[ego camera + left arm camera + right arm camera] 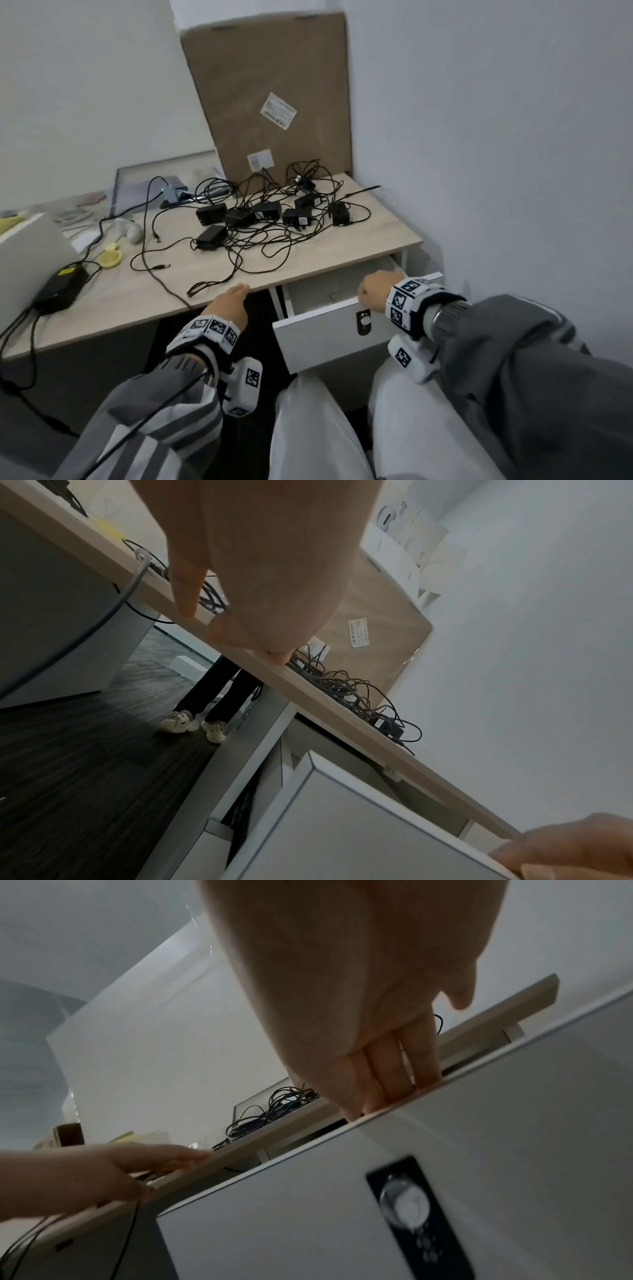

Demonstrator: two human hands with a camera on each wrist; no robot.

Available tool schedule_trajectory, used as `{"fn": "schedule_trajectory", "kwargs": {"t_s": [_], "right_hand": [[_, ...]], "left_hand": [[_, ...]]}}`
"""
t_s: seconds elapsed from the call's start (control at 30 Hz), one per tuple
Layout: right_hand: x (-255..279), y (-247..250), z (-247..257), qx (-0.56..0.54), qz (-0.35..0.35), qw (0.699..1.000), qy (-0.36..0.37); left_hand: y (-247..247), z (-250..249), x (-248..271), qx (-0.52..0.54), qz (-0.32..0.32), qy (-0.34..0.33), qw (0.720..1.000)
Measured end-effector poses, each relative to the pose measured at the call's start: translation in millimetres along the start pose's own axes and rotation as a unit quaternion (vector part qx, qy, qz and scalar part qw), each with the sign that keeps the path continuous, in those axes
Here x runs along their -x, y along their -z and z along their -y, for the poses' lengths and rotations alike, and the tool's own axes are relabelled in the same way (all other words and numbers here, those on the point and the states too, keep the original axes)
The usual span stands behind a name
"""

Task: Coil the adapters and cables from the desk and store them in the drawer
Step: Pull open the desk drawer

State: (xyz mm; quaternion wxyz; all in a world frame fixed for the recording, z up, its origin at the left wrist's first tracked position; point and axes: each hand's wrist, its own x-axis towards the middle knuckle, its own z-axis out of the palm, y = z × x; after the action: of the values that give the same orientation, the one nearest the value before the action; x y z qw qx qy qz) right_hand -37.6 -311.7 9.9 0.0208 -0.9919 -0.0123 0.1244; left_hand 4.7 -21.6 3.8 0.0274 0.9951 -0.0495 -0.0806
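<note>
Several black adapters [260, 214] with tangled cables [274, 240] lie in one heap on the table [342, 253], toward its far right part, none coiled yet. Drawer [329, 329] sits below the table's right end, pulled partly out; what it holds cannot be made out. Right hand [375, 291]: fingers hooked over the top edge of the drawer front, grasping it. Left hand [231, 303]: fingers straight, resting flat on the table's near edge, thumb under it, holding nothing. Key relation: the heap lies forward of and above both hands, its spread running left to right across the table, directly behind the drawer opening. Judgement: the left hand is free and nearer the heap's left strands, so it likely reaches first; stray cables trailing leftward may snag.
</note>
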Motion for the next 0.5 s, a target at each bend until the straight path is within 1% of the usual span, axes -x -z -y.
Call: {"fn": "schedule_trajectory", "kwargs": {"t_s": [0.1,0.2,0.33,0.43,0.5], "right_hand": [[18.6,7.0,0.1,0.004,0.022,1.0,0.02],[42.4,9.1,1.5,0.03,0.061,0.997,0.028],[80.6,7.9,0.7,0.066,0.123,0.989,0.055],[106.2,6.1,-4.4,0.06,0.175,0.98,0.076],[118.8,3.1,-6.8,0.062,0.177,0.979,0.082]], "left_hand": [[2.5,0.7,-1.8,-0.025,0.006,-0.002,1.0],[0.8,1.1,-2.8,-0.032,0.008,0.0,0.999],[-6.6,0.7,-2.5,-0.009,-0.001,0.006,1.0],[-9.7,1.8,-3.9,0.005,-0.011,0.008,1.0],[-11.5,3.2,-4.3,0.009,-0.011,0.008,1.0]]}}
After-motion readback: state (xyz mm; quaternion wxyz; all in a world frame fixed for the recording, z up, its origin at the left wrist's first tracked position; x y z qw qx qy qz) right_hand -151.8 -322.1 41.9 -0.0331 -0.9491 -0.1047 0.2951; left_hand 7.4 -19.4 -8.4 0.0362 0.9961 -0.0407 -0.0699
